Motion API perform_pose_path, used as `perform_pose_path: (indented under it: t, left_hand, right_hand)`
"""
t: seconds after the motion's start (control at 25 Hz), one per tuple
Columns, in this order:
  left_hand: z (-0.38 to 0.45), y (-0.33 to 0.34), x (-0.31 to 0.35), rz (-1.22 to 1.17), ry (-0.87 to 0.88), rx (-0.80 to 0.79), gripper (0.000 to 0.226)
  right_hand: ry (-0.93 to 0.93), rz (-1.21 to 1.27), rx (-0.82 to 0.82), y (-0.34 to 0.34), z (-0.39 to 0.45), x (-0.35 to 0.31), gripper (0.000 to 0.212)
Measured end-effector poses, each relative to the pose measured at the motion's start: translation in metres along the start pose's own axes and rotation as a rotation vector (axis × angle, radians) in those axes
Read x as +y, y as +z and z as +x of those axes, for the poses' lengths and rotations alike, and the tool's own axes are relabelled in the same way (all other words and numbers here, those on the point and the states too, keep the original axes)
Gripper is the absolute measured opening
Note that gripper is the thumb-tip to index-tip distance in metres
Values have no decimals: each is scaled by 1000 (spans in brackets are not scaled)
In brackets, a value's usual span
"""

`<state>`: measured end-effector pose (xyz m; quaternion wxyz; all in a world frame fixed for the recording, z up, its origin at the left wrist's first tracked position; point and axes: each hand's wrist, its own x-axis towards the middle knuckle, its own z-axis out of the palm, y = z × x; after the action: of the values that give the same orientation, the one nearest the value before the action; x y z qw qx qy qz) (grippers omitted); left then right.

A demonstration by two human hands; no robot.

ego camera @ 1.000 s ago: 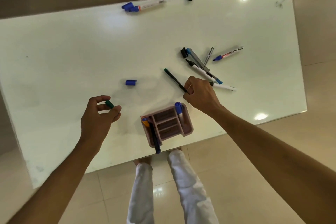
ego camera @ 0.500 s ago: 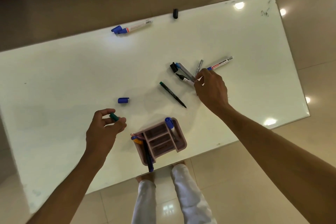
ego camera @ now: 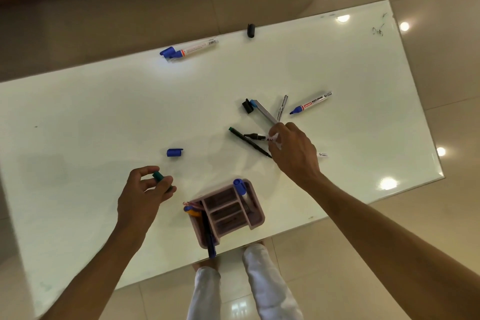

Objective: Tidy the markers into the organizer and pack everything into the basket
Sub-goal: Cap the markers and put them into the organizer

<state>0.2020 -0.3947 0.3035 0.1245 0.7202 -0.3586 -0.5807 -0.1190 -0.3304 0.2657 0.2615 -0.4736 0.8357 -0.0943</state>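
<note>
A pink organizer stands near the table's front edge with several markers in its outer slots. My left hand pinches a small green cap to the organizer's left. My right hand grips a white marker with a black tip, lifted a little above the table. A thin uncapped green pen lies just left of that hand. A grey-blue marker, a clear pen and a blue whiteboard marker lie behind it. No basket is in view.
The white glass table also holds a loose blue cap, a black cap, a blue marker with its cap beside it at the far side and a black cap on the far edge. Tiled floor surrounds the table.
My right hand left the green pen, reached into the marker pile and picked up the white black-tipped marker. The left hand kept its hold on the green cap. The view shifted downward.
</note>
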Motion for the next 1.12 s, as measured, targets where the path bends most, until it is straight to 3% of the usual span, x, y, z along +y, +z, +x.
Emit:
perform_pose_path:
  t: [0.4,0.64,0.84,0.96,1.12]
  left_hand:
    - [4,0,7,106,24,-5,44]
    - [8,-1,8,126,11,16,54]
    - [8,-9,3,143,-7,22,57]
    - [7,-15,-2,150,-22,23,54]
    - [7,-22,-17,171,-16,43,40]
  right_hand:
    - [10,-105,49,3,-9,13,21]
    - [37,-28,-54,1,-11,7,30]
    - [6,43,117,5,-33,5,19]
    - [87,152,204,6,-55,10,10]
    - [217,193,217,9,-86,21,14]
